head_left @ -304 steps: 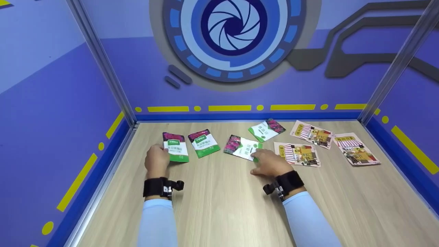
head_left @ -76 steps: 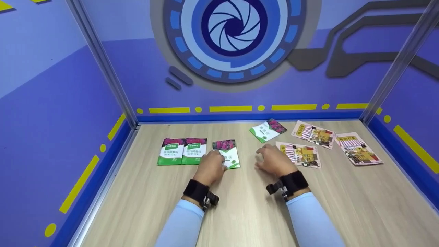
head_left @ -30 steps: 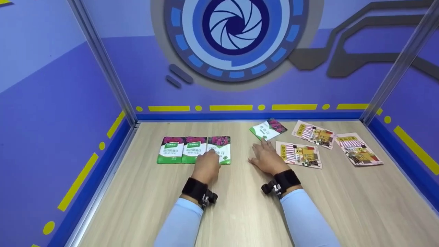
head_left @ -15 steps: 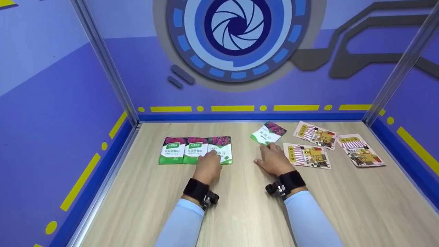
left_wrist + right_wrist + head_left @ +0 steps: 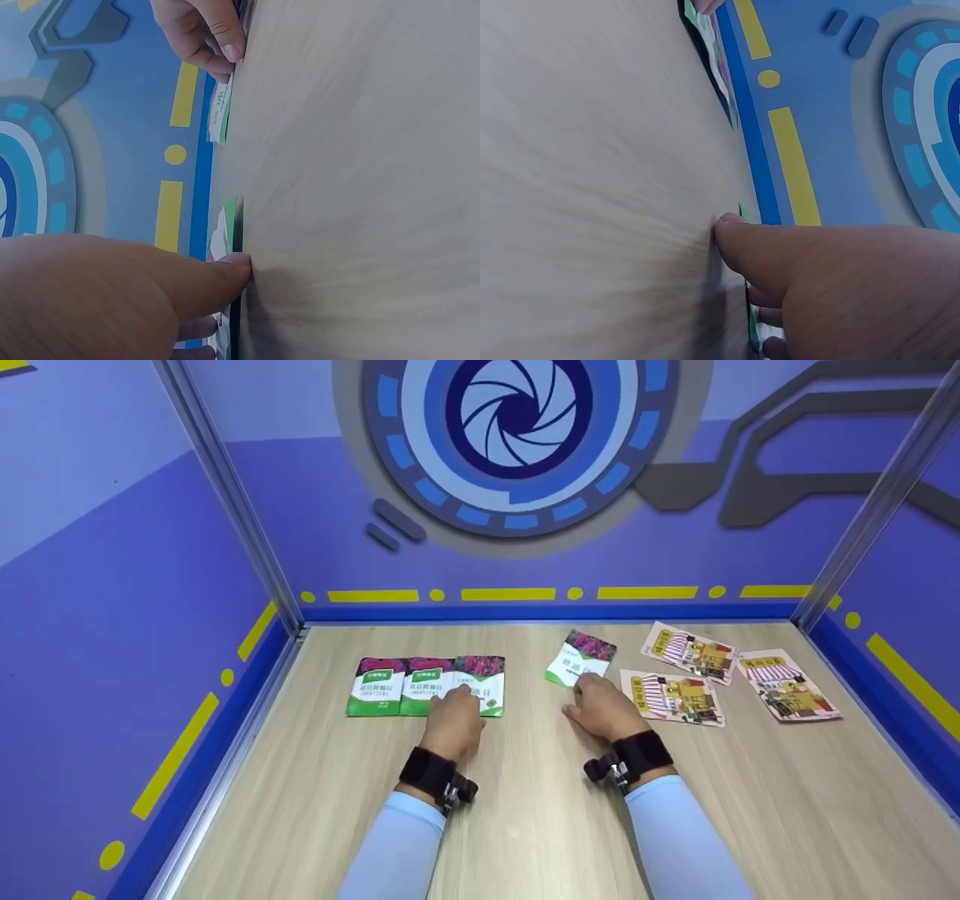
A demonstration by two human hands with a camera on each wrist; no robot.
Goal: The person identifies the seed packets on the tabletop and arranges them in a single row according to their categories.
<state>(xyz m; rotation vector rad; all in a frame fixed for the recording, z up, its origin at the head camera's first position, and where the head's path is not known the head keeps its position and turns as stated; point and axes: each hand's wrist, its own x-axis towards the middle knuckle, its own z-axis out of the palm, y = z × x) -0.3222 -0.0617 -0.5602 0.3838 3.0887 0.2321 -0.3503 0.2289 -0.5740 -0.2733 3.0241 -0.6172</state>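
Note:
In the head view, three seed packets lie edge to edge in a row: two matching green-and-white packets (image 5: 373,688) (image 5: 425,679) on the left and a similar flower packet (image 5: 491,690) on the right. My left hand (image 5: 454,724) rests on the row's right end, its fingertips on the third packet and its thumb at the near edge. A fourth flower packet (image 5: 577,660) lies apart, slightly tilted. My right hand (image 5: 606,709) touches this packet's lower edge with its fingertips. Its thumb (image 5: 735,232) is on the table, away from the packet.
Three pink packets with a striped awning print lie to the right: one beside my right hand (image 5: 675,699), one behind it (image 5: 690,651) and one farther right (image 5: 789,688). Blue panels (image 5: 480,615) wall the wooden table (image 5: 525,810) at the back and sides.
Over the last second my right hand has reached the fourth packet, turned it more upright and drawn it slightly nearer. Earlier, the other three were brought into a row. My left hand has stayed there.

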